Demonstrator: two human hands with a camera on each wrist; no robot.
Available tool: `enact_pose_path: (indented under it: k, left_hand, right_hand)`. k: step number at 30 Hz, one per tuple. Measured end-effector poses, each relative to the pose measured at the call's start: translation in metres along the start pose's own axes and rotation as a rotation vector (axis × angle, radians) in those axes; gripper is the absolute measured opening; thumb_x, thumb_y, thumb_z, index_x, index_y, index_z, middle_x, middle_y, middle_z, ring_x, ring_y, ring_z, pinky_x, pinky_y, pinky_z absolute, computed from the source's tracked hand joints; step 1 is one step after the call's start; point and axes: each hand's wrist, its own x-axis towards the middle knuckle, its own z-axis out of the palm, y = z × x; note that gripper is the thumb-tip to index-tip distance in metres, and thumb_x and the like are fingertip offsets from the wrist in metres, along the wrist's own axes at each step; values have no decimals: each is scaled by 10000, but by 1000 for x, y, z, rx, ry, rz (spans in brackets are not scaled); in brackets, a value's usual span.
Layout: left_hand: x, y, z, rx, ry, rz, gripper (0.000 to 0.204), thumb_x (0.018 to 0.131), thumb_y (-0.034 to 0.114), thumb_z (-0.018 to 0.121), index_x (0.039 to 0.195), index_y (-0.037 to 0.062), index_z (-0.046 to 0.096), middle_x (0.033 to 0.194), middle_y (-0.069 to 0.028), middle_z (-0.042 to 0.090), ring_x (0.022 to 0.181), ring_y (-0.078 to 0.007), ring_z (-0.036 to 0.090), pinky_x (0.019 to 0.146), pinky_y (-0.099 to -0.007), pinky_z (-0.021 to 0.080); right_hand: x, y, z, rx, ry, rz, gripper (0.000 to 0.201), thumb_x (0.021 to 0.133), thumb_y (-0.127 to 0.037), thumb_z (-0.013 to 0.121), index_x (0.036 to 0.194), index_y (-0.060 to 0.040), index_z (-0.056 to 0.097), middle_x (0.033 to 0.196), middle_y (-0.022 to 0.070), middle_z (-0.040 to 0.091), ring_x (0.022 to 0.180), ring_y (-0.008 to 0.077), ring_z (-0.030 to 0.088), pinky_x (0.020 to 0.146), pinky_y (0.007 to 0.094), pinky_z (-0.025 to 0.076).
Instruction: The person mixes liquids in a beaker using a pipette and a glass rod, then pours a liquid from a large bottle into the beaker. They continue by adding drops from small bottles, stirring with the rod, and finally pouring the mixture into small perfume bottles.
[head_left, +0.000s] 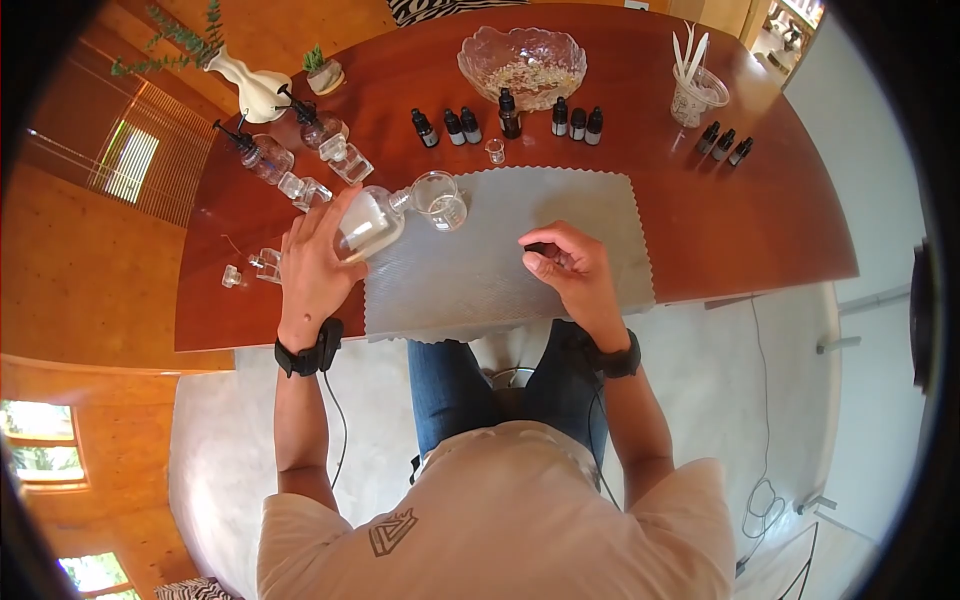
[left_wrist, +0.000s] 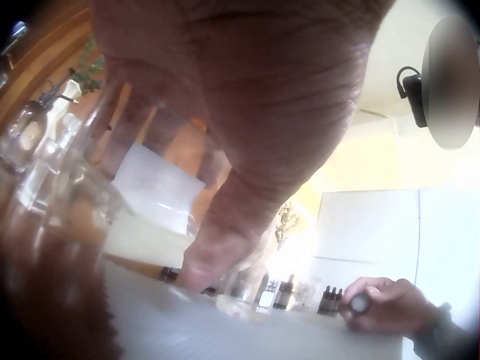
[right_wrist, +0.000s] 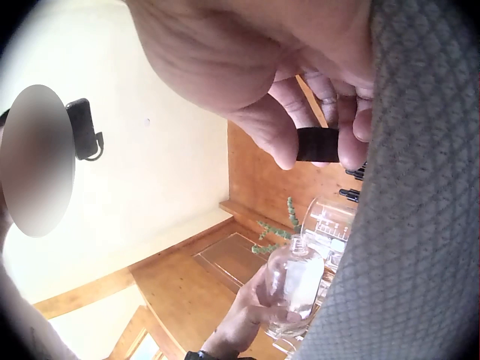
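Note:
My left hand (head_left: 315, 260) grips a clear glass bottle (head_left: 368, 228) with a pale label, tilted so its neck points right. The bottle's mouth lies right at the rim of a glass beaker (head_left: 438, 203), which stands near the back left of the grey mat (head_left: 480, 275). In the left wrist view, pale liquid shows low in the bottle, behind the thumb. Over the mat's right half, my right hand (head_left: 580, 275) pinches a small black cap (right_wrist: 319, 144) between thumb and fingers. The right wrist view shows the cap apart from the bottle.
Two pump bottles (head_left: 265, 158) and square glass bottles (head_left: 345, 158) stand left, by a white vase (head_left: 258, 92). Several dark dropper bottles (head_left: 465, 125) line the back near a glass bowl (head_left: 522, 65) and a tiny glass cup (head_left: 495, 150). A cup of white sticks (head_left: 697, 98) stands back right.

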Motion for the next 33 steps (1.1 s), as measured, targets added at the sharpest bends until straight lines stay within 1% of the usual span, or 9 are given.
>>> enact_pose_path:
  k: [2, 5, 14, 17, 23, 33]
  left_hand:
    - [0, -3, 2, 18, 12, 13, 904, 559, 22, 748, 1415, 248, 567, 1140, -83, 653, 1052, -315, 598, 951, -422, 444]
    - [2, 1, -2, 44, -16, 0, 895, 571, 12, 773, 1423, 196, 574, 1263, -115, 658, 1119, -354, 580, 1035, -431, 439]
    - [6, -1, -4, 105, 3, 38, 888, 577, 16, 773, 1423, 201, 577, 1278, -103, 650, 1158, -336, 580, 1046, -437, 421]
    - [7, 0, -2, 125, 63, 93, 876, 587, 14, 755, 1412, 249, 574, 1171, -85, 653, 1104, -316, 597, 998, -438, 432]
    - [9, 2, -5, 139, 25, 77, 881, 589, 14, 755, 1416, 259, 577, 1180, -82, 655, 1115, -308, 598, 1010, -435, 426]
    - [11, 1, -7, 139, 17, 103, 890, 591, 4, 755, 1423, 260, 572, 1205, -87, 649, 1132, -317, 591, 1041, -440, 415]
  right_hand:
    - [0, 2, 0, -2, 1, -1, 154, 872, -75, 740, 1014, -24, 706, 855, 33, 624, 752, 121, 557, 686, 274, 463]
    - [0, 2, 0, -8, 0, 2, 152, 871, -72, 739, 1011, -23, 704, 858, 35, 623, 751, 124, 554, 679, 275, 460]
    - [-1, 2, 1, 1, 2, -7, 157, 874, -70, 733, 1020, -22, 705, 863, 42, 620, 724, 118, 526, 661, 264, 442]
    - [-1, 4, 1, 13, 9, -33, 161, 876, -80, 733, 1023, -21, 705, 850, 39, 610, 706, 116, 508, 650, 264, 433]
    - [-2, 6, 1, 23, 16, -48, 165, 880, -102, 737, 1020, -20, 705, 828, 38, 595, 685, 115, 495, 637, 267, 427]
    - [-2, 7, 1, 3, 19, -45, 164, 873, -93, 742, 1016, -21, 706, 815, 37, 578, 658, 111, 475, 613, 271, 414]
